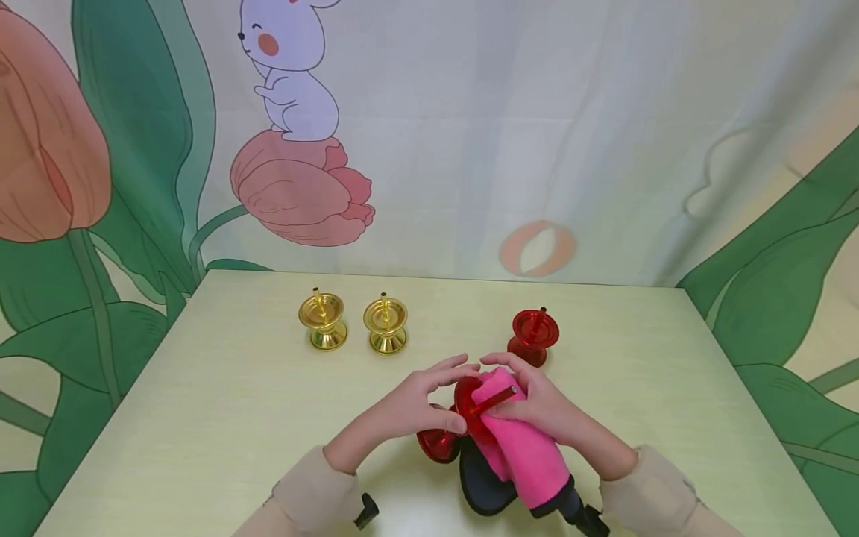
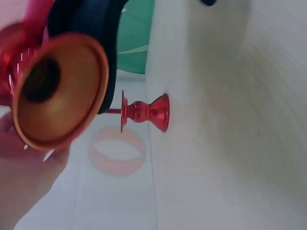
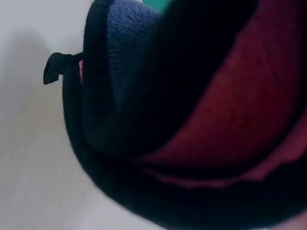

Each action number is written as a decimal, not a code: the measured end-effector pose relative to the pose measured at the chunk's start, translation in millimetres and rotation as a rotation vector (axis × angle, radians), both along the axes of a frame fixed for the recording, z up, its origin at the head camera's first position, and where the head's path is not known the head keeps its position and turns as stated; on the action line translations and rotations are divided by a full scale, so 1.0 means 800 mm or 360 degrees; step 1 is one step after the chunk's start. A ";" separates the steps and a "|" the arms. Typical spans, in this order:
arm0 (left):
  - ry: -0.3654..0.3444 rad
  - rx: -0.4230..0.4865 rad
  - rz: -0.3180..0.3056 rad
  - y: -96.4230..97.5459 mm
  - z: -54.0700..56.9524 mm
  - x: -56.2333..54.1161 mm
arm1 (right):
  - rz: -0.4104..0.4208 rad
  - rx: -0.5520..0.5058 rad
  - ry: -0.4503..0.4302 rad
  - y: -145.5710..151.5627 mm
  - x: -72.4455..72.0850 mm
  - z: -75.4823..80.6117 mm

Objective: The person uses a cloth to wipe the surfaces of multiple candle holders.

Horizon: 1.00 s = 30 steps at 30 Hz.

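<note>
Tilted on its side above the table, a red metal candle holder (image 1: 439,441) is held by my left hand (image 1: 412,403), its thumb and fingers around the stem and dish. The left wrist view shows the hollow gold underside of its base (image 2: 79,103). My right hand (image 1: 546,406) grips a pink cleaning cloth (image 1: 533,459) and presses it to the dish beside the central tube. A dark blue flap (image 1: 485,477) with black edging hangs from the cloth. In the right wrist view, the cloth's pink side (image 3: 244,100) and fuzzy blue side (image 3: 129,48) fill most of the picture.
Another red candle holder (image 1: 535,332) stands upright just beyond my right hand. Two gold candle holders (image 1: 322,319) stand upright at the back left of the pale table (image 1: 221,388). A printed curtain (image 1: 436,149) hangs behind the table.
</note>
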<state>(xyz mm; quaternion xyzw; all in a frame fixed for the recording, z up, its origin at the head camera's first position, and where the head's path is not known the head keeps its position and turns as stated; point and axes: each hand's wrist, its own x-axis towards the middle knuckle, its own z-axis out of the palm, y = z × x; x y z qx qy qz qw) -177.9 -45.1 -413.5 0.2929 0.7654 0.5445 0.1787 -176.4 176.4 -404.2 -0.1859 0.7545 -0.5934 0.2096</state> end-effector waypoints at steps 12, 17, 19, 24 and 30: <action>0.0955 0.0172 0.0582 0.022 -0.020 0.021 | -0.0336 0.0036 0.0014 -0.005 -0.006 0.002; 0.1232 0.0015 0.0562 0.030 -0.021 0.026 | -0.0358 0.0017 -0.0025 -0.006 -0.005 0.002; 0.1241 0.0010 0.0569 0.031 -0.020 0.026 | -0.0341 0.0006 -0.0030 -0.006 -0.005 0.002; 0.0932 0.0076 0.0483 0.026 -0.013 0.024 | -0.0252 0.0002 -0.0027 -0.002 -0.006 0.002; 0.0091 0.0153 0.0165 0.012 0.003 0.017 | -0.0062 0.0019 0.0004 0.003 -0.006 0.004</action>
